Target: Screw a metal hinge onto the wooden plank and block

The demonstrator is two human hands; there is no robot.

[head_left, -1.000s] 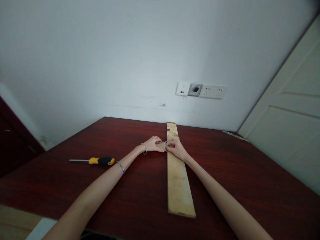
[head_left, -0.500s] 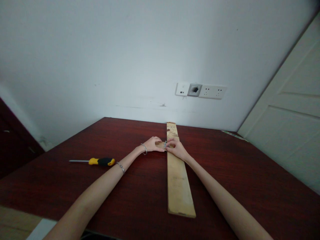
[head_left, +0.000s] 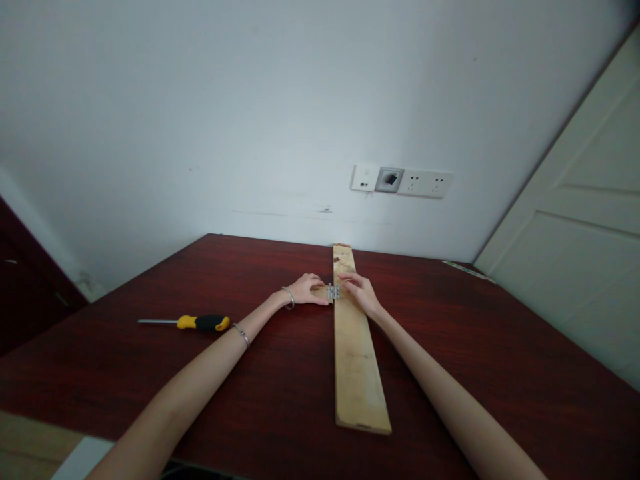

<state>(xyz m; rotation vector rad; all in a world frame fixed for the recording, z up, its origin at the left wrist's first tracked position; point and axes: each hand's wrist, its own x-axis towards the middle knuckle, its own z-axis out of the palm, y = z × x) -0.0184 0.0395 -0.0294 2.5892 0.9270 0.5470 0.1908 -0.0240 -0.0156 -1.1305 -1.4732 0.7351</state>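
Note:
A long pale wooden board point(head_left: 357, 360) lies lengthwise on the dark red table point(head_left: 270, 400). Against its left edge sits a small wooden piece point(head_left: 319, 291), gripped between the thumb and fingers of my left hand point(head_left: 303, 289). A small silver metal hinge point(head_left: 334, 292) spans the joint, one leaf on the small piece and the other on the long board. My right hand point(head_left: 363, 292) rests over the board's right side, just right of the hinge, fingers apart and holding nothing that I can see.
A yellow and black screwdriver point(head_left: 204, 323) lies on the table left of my left forearm, its shaft pointing left. The white wall with a row of sockets point(head_left: 403, 182) stands behind the table. A white panelled door point(head_left: 575, 220) is at the right.
My right hand has let go of the hinge and drawn back slightly to the right. The hinge now lies unfolded across both wooden pieces. My left hand stays in place.

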